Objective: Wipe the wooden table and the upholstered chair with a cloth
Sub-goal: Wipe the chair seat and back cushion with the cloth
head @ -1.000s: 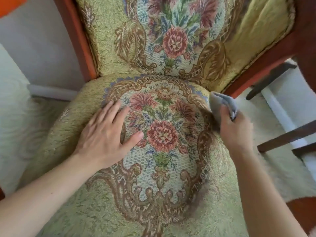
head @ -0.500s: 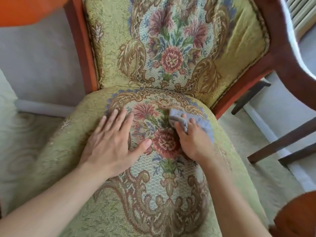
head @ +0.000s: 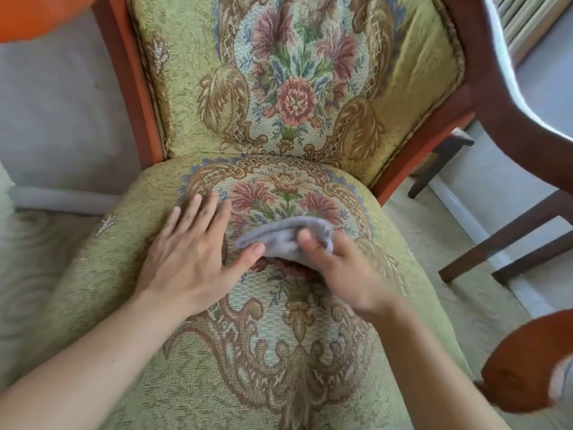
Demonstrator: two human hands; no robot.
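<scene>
The upholstered chair [head: 310, 352] fills the view, green-gold fabric with a floral medallion on seat and back, framed in reddish wood. My left hand [head: 189, 259] lies flat on the left of the seat, fingers straight and spread. My right hand [head: 344, 274] grips a folded grey cloth [head: 285, 237] at the seat's middle, the thumb over the cloth. The cloth's left end touches my left thumb. Part of the cloth is hidden under my right palm.
The chair's right wooden armrest [head: 508, 97] curves down at the upper right. Dark wooden legs of other furniture [head: 502, 243] stand on the pale carpet to the right. A white baseboard [head: 483, 234] runs along the floor there. An orange-brown wooden edge [head: 524, 373] shows at lower right.
My right hand has carried the cloth from the seat's right rear edge leftwards to the middle, up against my left thumb. My left hand has stayed flat on the seat.
</scene>
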